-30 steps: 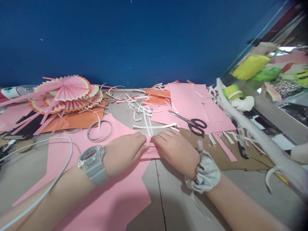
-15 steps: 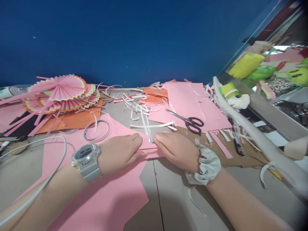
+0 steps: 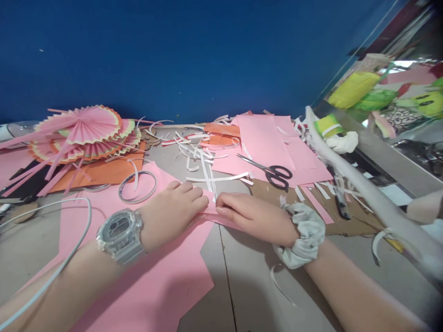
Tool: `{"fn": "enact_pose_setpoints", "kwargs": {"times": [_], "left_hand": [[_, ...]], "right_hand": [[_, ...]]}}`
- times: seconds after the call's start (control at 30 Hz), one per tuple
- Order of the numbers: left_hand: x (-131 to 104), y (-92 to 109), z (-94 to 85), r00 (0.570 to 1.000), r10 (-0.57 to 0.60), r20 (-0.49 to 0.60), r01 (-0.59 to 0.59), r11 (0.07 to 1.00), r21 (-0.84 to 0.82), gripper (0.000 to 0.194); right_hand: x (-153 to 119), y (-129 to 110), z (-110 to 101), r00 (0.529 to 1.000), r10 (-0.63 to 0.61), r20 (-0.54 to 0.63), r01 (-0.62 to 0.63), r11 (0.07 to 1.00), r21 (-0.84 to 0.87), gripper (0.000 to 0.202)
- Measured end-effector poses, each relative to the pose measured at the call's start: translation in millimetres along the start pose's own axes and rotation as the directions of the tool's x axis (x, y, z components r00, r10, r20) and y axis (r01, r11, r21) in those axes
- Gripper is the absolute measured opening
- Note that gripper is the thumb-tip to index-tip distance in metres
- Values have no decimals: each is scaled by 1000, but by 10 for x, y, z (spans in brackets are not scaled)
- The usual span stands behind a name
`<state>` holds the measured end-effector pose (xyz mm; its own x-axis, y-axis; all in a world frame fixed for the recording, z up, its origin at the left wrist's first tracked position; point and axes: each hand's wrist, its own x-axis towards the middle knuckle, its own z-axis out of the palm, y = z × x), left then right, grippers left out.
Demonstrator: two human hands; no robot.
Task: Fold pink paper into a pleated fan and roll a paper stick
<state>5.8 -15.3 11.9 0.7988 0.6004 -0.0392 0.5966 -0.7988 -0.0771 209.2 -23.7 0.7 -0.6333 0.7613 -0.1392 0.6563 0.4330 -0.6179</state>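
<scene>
A narrow folded piece of pink paper (image 3: 211, 210) stretches between my hands, low over the floor. My left hand (image 3: 176, 205), with a clear watch at the wrist, curls its fingers down over the paper's left part. To the right, my right hand (image 3: 244, 213) pinches the same paper between thumb and fingers; a scrunchie circles that wrist. Under my left arm lies a large pink sheet (image 3: 148, 286) with a cut, angled edge. White paper strips (image 3: 207, 173) lie just beyond my fingertips. Both hands cover much of the folded piece.
Black-handled scissors (image 3: 277, 175) rest by pink sheets (image 3: 263, 143). A roll of tape (image 3: 137, 186) sits on the large sheet. Pleated paper fans (image 3: 86, 133) are piled at left. A utility knife (image 3: 341, 203) lies on brown cardboard (image 3: 266, 198). A white cable (image 3: 88, 216) crosses my left forearm.
My left hand has turned knuckles-up, its fingers now bent over the pink paper. My right hand has shifted slightly, still pinching. The view has moved a little.
</scene>
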Motion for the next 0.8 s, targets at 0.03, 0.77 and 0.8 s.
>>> {"fn": "enact_pose_setpoints", "kwargs": {"times": [0.03,0.77,0.8], "left_hand": [[-3,21,-4,999,6,-38,-4,999,53,11],[-51,310,-118,983,-44,-178,62,994,95,27],[-41,304,-125,984,-45,-174,59,996,73,26]], "right_hand": [[-4,-9,4,999,39,5,-40,998,50,21],[-18,33,-35,994,36,108,-98,746,659,23],[-21,24,-51,992,36,119,-107,735,669,23]]}}
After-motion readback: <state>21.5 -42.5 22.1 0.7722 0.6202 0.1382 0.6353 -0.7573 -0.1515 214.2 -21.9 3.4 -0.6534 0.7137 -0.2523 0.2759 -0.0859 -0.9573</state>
